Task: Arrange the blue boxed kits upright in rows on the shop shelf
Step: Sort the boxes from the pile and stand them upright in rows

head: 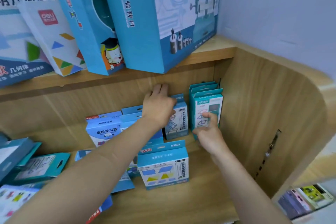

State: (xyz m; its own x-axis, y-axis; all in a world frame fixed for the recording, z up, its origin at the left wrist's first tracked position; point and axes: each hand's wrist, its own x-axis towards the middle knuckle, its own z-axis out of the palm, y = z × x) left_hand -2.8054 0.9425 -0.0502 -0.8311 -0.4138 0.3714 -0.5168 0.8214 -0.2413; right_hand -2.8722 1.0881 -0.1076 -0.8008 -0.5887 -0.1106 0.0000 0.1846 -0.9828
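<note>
Standing kit point(179, 123), perhaps in left grip point(158, 109)

- The shelf point(209, 196) board, back and side panel are light wood-grain laminate, smooth and matt.
- The blue boxed kits point(163, 169) are printed cardboard, smooth with a faint sheen, each with a thin card hang-tab on top.
- The large boxes point(141, 23) on the upper shelf are smooth printed cardboard, slightly glossy.
- A slotted strip point(271, 147) set into the side panel looks like dull metal.
- The wall point(281, 5) is plain, matt and pale.
</note>
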